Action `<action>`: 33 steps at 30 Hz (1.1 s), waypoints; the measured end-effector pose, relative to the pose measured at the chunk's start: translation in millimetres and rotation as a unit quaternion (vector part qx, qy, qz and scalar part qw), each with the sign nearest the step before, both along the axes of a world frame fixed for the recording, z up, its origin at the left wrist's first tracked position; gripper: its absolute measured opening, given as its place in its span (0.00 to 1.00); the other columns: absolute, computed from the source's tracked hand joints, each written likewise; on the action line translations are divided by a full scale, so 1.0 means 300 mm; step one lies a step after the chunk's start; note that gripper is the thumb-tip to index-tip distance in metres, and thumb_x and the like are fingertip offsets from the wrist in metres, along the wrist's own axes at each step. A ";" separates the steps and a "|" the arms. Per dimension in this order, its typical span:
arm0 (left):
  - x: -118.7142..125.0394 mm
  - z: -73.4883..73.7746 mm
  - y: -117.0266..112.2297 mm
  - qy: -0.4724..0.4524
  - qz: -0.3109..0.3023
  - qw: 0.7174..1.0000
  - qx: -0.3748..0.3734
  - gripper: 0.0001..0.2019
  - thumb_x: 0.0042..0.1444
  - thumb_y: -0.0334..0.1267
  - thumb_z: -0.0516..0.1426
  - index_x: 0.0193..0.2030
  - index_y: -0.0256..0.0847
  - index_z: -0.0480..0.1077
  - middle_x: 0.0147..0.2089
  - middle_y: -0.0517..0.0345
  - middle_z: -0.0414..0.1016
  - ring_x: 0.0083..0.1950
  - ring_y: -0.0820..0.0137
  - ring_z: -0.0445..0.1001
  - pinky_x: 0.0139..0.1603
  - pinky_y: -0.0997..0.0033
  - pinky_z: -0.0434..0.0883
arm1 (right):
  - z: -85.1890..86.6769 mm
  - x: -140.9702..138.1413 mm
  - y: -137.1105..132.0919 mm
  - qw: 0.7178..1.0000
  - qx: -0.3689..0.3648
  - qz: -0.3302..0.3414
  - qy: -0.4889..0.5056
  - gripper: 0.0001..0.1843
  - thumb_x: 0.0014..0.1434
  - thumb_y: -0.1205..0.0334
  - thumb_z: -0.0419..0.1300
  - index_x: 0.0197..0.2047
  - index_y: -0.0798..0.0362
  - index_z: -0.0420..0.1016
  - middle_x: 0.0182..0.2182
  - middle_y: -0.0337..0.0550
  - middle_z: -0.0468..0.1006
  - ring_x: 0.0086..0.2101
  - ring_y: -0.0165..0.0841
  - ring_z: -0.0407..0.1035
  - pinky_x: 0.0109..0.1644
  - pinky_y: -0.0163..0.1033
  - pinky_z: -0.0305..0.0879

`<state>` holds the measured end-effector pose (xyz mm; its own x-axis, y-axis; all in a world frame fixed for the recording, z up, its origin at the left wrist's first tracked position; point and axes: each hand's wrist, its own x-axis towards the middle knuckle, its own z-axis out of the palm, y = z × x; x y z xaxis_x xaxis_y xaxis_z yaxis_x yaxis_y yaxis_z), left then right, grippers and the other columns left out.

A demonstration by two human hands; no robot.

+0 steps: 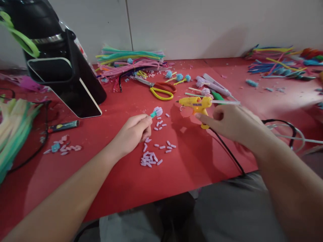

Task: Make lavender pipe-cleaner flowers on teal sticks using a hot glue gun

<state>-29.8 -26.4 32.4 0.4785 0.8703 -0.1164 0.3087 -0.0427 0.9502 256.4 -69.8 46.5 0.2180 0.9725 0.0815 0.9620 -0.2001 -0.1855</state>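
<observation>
My left hand (135, 129) is closed in a pinch on a small pipe-cleaner flower with a pale purple head (158, 111) and a teal base. The flower points away to the right, above the table. At the right, a yellow hot glue gun (193, 101) stands on its wire support, its small light glowing orange and a clear glue stick (225, 102) jutting from its back. My right hand (227, 121) is at the gun's rear, thumb stretched out over the handle near the trigger. Its other fingers are partly hidden and not wrapped round the handle. Short purple pipe-cleaner pieces (149, 158) lie between my hands.
Red-and-yellow scissors (163, 91), blue pompom flowers (179, 77) and a lilac tool (217, 85) lie behind. Pipe-cleaner bundles (131, 60) line the wall. At left stand a black bottle (87, 72) and a propped phone (75, 95). The gun's black cord (228, 153) crosses the front edge.
</observation>
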 end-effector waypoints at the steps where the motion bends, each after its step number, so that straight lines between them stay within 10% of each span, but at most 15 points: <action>1: -0.003 -0.003 0.003 0.007 0.002 1.000 0.012 0.22 0.69 0.41 0.49 0.22 0.40 0.58 0.22 0.63 0.60 0.24 0.76 0.57 0.28 0.69 0.55 | -0.009 0.002 0.012 1.000 0.017 -0.007 0.010 0.31 0.55 0.30 0.60 0.22 0.49 0.62 0.21 0.41 0.70 0.21 0.31 0.57 0.28 0.41 0.49; 6: -0.015 -0.018 0.015 0.043 0.014 0.997 0.069 0.19 0.69 0.42 0.50 0.25 0.41 0.56 0.23 0.65 0.57 0.25 0.75 0.55 0.29 0.69 0.55 | -0.095 -0.026 0.095 0.960 0.081 0.058 0.260 0.17 0.56 0.46 0.66 0.36 0.53 0.77 0.33 0.51 0.79 0.32 0.37 0.68 0.36 0.43 0.60; 12: -0.029 -0.038 0.045 0.085 0.026 0.987 0.133 0.18 0.69 0.42 0.50 0.27 0.41 0.55 0.24 0.65 0.56 0.26 0.75 0.55 0.30 0.69 0.54 | -0.145 -0.084 0.110 0.862 0.085 0.080 0.492 0.14 0.53 0.53 0.68 0.40 0.52 0.80 0.29 0.39 0.78 0.28 0.32 0.68 0.35 0.40 0.66; 33: -0.041 -0.050 0.064 0.095 0.010 0.986 0.138 0.17 0.68 0.42 0.50 0.26 0.41 0.58 0.23 0.65 0.59 0.25 0.75 0.57 0.29 0.71 0.55 | -0.137 -0.187 0.059 0.831 0.031 0.118 0.543 0.08 0.49 0.57 0.67 0.28 0.52 0.75 0.24 0.36 0.73 0.28 0.31 0.67 0.34 0.38 0.65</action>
<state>-42.1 -7.2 17.5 0.4529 0.8906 0.0408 0.4837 -0.2839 0.8279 200.2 -52.1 5.3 -0.0008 0.9999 0.0121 0.2307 0.0120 -0.9730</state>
